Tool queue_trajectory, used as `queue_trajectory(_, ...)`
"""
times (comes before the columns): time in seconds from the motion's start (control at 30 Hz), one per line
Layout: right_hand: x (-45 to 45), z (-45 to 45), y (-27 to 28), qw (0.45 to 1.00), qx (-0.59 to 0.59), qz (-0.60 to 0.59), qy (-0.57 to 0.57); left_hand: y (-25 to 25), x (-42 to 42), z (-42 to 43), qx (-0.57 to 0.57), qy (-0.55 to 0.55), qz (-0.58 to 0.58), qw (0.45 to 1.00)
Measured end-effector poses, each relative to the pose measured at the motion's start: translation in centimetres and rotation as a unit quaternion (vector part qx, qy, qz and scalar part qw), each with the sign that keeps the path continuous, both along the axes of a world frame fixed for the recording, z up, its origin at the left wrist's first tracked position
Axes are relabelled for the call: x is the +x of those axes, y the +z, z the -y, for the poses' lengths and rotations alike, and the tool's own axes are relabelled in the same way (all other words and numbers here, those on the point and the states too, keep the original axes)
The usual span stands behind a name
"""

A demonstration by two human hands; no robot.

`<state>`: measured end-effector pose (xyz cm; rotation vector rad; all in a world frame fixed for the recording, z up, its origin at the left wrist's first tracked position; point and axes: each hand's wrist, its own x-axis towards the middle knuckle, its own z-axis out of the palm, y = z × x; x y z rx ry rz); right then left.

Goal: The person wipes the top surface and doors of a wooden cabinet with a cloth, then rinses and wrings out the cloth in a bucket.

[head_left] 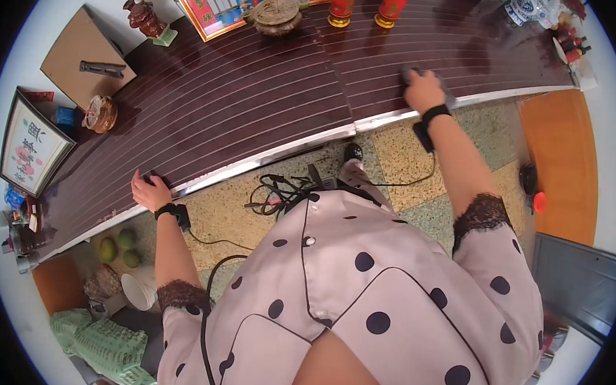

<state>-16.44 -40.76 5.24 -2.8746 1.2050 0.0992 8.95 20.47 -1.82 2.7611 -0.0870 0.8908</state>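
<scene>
My right hand [425, 92] is closed over a dark grey cloth [446, 94], pressed on the dark brown striped tabletop [271, 95] near its front edge. Most of the cloth is hidden under the fingers. My left hand [151, 191] rests at the front edge of the same table, to the left, with its fingers apart and nothing in them. Both wrists carry black straps with small boxes and cables.
Along the back stand a bronze-coloured incense burner [276, 15], two red-and-gold candles [341, 4], a carved figurine [146, 22] and a blue-and-white porcelain piece [529, 8]. At left are a framed picture [34, 144] and a small brown pot [101, 113]. Green fruits [109, 250] lie below.
</scene>
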Motion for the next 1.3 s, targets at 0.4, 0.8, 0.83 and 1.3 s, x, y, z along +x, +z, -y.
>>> queue_trajectory(0.4, 1.7, -13.9, -2.0, 0.965, -0.078, 0.141, 0.209, 2.0, -6.2, 12.7, -0.003, -0.153, -0.030, 0.988)
queue_trajectory(0.8, -7.5, 7.5, -3.3, 0.983, -0.048, -0.030, -0.172, 1.6, -6.2, 12.4, 0.023, -0.172, -0.040, 0.984)
queue_trajectory(0.83, -6.3, 3.7, -1.3, 0.991, -0.044, -0.010, -0.122, 1.0, -6.3, 11.6, 0.024, -0.167, -0.036, 0.985)
queue_trajectory(1.3, -4.0, -9.7, -3.2, 0.920, 0.022, 0.304, 0.248, 0.8, -8.6, 12.6, 0.069, -0.081, -0.013, 0.994)
